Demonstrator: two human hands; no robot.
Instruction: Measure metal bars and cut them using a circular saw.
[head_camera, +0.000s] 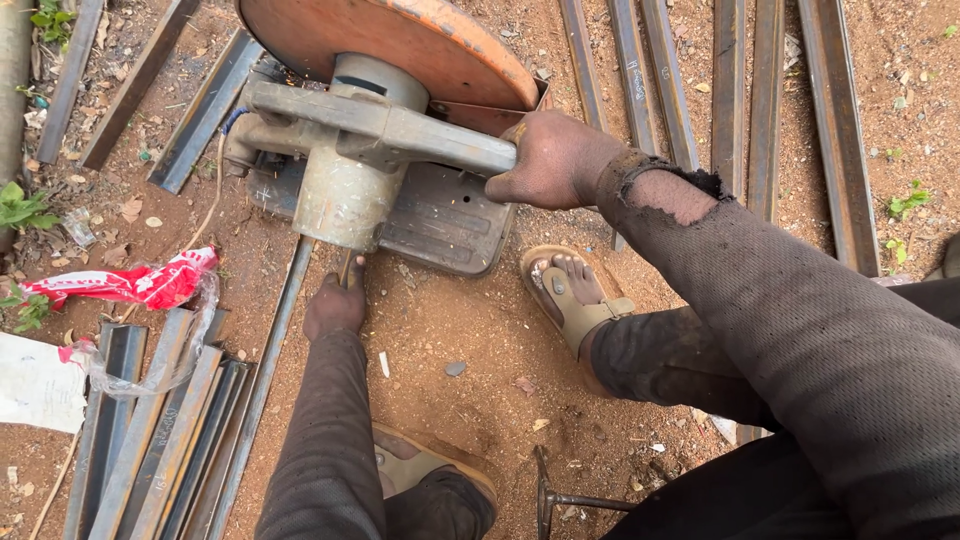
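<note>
A chop saw (345, 150) with an orange blade guard (400, 40) stands on the bare earth. My right hand (552, 160) grips the end of its grey handle bar (400, 125), which is pressed low. My left hand (335, 305) is closed around a thin metal piece (345, 268) that runs under the saw's motor. A long steel angle bar (275, 345) lies just left of that hand. My sandalled feet (570, 295) rest beside the saw's base plate (450, 215).
Several steel angle bars (160, 430) are stacked at the lower left, and more lie along the top right (760, 100). A red and white plastic wrapper (130, 285) lies at the left. A small metal stand (548, 495) sits near my legs.
</note>
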